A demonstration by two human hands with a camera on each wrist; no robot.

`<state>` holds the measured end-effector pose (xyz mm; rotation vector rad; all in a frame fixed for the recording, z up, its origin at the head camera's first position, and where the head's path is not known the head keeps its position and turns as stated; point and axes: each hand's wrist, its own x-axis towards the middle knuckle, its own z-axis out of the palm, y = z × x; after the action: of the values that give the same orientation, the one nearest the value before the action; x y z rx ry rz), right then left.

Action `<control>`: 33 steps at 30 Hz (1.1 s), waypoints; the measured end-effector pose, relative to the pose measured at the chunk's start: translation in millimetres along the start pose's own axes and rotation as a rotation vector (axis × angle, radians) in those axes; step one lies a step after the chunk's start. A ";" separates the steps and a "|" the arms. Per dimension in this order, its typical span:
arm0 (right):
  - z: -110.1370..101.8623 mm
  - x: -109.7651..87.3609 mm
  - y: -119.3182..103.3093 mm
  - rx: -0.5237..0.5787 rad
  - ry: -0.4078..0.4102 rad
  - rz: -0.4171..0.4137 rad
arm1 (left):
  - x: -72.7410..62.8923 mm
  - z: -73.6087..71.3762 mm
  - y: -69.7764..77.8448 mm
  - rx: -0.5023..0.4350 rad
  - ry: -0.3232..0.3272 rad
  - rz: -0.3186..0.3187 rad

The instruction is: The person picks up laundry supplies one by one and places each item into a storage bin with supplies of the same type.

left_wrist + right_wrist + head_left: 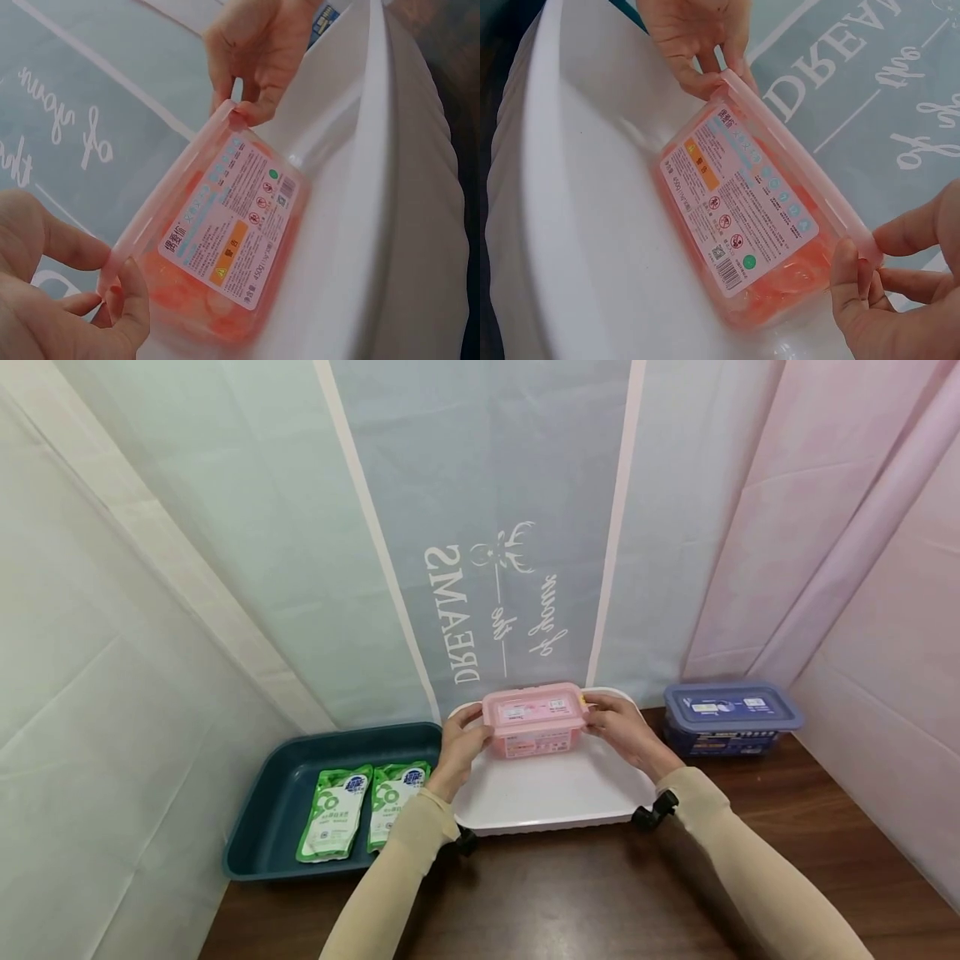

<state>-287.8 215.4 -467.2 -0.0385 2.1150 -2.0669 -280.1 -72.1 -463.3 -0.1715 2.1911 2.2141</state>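
Observation:
A pink lidded plastic box (534, 718) with reddish pods behind its clear wall is at the back of a white tray (555, 797). My left hand (459, 750) pinches the left end of its lid rim between thumb and fingers. At the opposite end, my right hand (624, 731) grips the rim the same way. Both wrist views show the printed label (217, 221) on the box's front wall. In the right wrist view, the box (742, 217) is low over the tray floor, its lid closed.
To the left, a dark teal tray (258, 810) holds two green-and-white pouches (333, 814). A blue lidded box (731, 718) stands on the brown table (555, 893) at the right. A printed curtain (495, 485) hangs right behind the trays.

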 end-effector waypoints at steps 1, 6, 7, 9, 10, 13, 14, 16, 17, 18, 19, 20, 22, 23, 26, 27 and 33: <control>-0.3 -1.0 0.1 -0.004 0.000 -0.001 | -0.3 0.3 -0.2 0.005 -0.002 0.001; -2.5 -8.0 -1.9 -0.100 0.001 -0.033 | -4.1 0.3 1.4 0.075 -0.018 0.001; -3.7 -10.4 -3.1 -0.133 0.001 -0.049 | -5.3 0.1 2.1 0.096 -0.017 -0.002; -7.8 -16.2 -6.2 -0.217 0.014 -0.090 | -8.7 -0.3 4.0 0.145 -0.014 0.009; -11.0 -20.2 -8.4 -0.270 0.027 -0.111 | -11.1 -0.3 5.2 0.173 -0.010 0.019; -25.0 -33.6 -15.0 -0.448 0.103 -0.225 | -19.8 0.7 8.7 0.272 0.006 0.085; -30.9 -38.1 -16.9 -0.508 0.139 -0.271 | -23.3 1.6 10.0 0.307 0.014 0.118; -45.1 -46.7 -19.5 -0.613 0.214 -0.373 | -29.6 4.2 11.3 0.376 0.030 0.182; -52.9 -50.3 -20.3 -0.667 0.255 -0.426 | -32.5 5.5 11.7 0.402 0.036 0.213; -61.6 -52.8 -21.2 -0.714 0.290 -0.474 | -35.3 7.2 12.1 0.419 0.043 0.245; -70.8 -55.4 -22.2 -0.761 0.318 -0.505 | -38.3 8.8 12.4 0.435 0.044 0.275; -81.2 -57.1 -22.1 -0.813 0.339 -0.527 | -41.1 10.3 12.7 0.444 0.044 0.300; -103.3 -60.3 -21.1 -0.935 0.368 -0.532 | -46.1 13.2 13.1 0.438 0.025 0.330; -114.5 -61.5 -19.8 -0.994 0.379 -0.517 | -49.3 14.7 14.1 0.429 0.010 0.338; -147.0 -66.6 -9.8 -1.152 0.381 -0.418 | -58.1 19.9 16.6 0.427 -0.038 0.349; -155.8 -69.3 -5.4 -1.189 0.379 -0.378 | -60.9 21.8 17.2 0.431 -0.057 0.350; -173.9 -83.9 18.9 -1.263 0.368 -0.263 | -76.3 32.7 15.3 0.460 -0.182 0.377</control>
<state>-229.2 400.3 -474.0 -0.1105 3.3887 -0.4913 -207.7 -35.0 -440.7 0.4668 2.7139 1.6948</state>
